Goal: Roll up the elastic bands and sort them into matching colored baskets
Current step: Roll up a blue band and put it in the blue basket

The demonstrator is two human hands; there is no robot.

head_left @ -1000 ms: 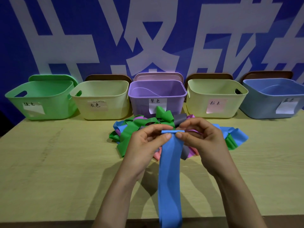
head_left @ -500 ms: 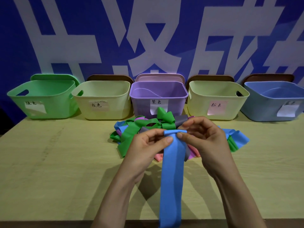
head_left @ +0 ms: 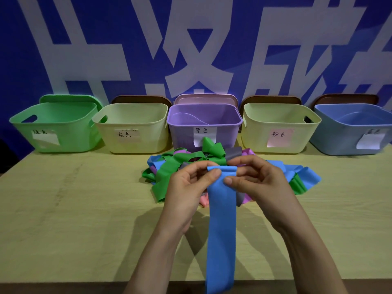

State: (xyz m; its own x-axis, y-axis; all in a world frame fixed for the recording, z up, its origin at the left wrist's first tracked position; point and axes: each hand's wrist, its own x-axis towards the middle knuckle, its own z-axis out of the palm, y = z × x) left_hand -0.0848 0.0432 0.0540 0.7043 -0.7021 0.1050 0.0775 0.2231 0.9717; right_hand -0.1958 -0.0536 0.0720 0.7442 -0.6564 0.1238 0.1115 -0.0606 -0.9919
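A long blue elastic band (head_left: 221, 225) hangs from my two hands over the table's front edge. My left hand (head_left: 186, 189) pinches its top left corner and my right hand (head_left: 256, 181) pinches the top right; the top edge is curled over in a small fold. Behind my hands lies a tangled pile of bands (head_left: 182, 164) in green, blue, purple, pink and grey. Five baskets stand in a row at the back: green (head_left: 55, 124), cream (head_left: 131, 126), purple (head_left: 203, 122), a second cream one with a pink label (head_left: 280, 126), and blue (head_left: 356, 128).
The wooden table (head_left: 74, 209) runs wide on both sides of the pile. Lids lean behind the baskets against a blue wall with large white characters. Each basket carries a paper label on its front.
The blue band's top edge has been turned over a little more between my fingers. Both hands stay in nearly the same place.
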